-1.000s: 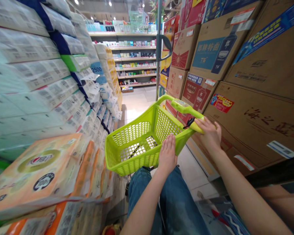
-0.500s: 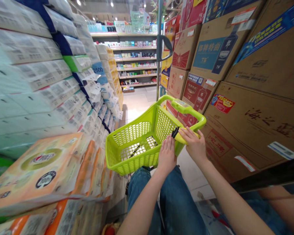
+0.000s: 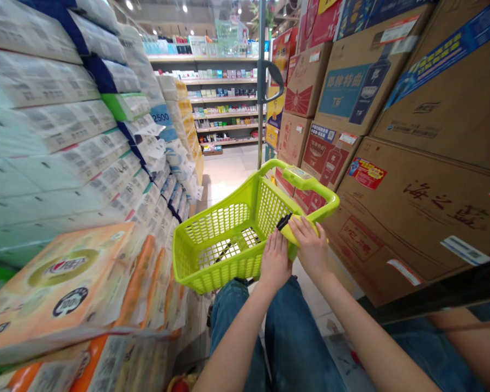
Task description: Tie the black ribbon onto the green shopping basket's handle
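Note:
A lime-green shopping basket (image 3: 216, 275) with a long looped handle stands tilted in front of my knees. My left hand (image 3: 275, 261) lies over its near rim, fingers together and bent down over the edge. At the near right corner my right hand (image 3: 312, 245) presses a folded yellow cloth (image 3: 289, 234) against the rim. A small black piece (image 3: 283, 221) sticks out by the cloth, just above my left fingertips; what it belongs to is unclear. Inside, the basket shows a perforated floor with a dark strip (image 3: 224, 251) seen at it.
Stacked tissue packs (image 3: 93, 120) rise on the left, with orange packs (image 3: 77, 272) nearer me. Cardboard cartons (image 3: 428, 201) form a wall on the right. A grey metal pole (image 3: 261, 81) stands ahead, before shelves (image 3: 224, 112) of small goods. Pale floor (image 3: 228, 169) runs between.
My right hand and the yellow cloth have slid a little left along the rim, closer to my left hand. The view has shifted slightly; the basket stays put.

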Action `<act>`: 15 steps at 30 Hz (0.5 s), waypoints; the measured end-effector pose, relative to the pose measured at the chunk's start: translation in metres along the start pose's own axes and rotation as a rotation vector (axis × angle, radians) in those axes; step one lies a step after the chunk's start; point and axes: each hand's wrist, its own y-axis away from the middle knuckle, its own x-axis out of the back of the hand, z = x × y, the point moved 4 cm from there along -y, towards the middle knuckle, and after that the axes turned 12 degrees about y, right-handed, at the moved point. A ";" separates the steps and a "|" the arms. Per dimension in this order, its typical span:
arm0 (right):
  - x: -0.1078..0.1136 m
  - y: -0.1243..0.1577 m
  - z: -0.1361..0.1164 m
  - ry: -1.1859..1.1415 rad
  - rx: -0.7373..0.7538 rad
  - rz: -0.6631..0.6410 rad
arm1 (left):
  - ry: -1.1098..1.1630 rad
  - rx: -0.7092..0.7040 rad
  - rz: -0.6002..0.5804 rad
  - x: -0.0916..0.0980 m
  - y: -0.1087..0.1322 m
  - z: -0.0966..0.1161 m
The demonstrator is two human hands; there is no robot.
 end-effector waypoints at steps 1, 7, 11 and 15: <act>0.001 0.001 0.000 -0.014 0.035 -0.009 | -0.002 0.001 0.000 0.000 0.000 0.000; 0.005 -0.033 0.099 -0.005 -0.141 0.034 | 0.037 0.020 0.002 0.007 -0.001 0.005; -0.001 -0.044 0.113 0.006 -0.260 0.047 | 0.036 0.024 -0.005 0.008 -0.002 0.006; -0.004 -0.022 0.044 0.033 -0.136 0.045 | 0.020 0.017 0.001 0.004 -0.001 0.003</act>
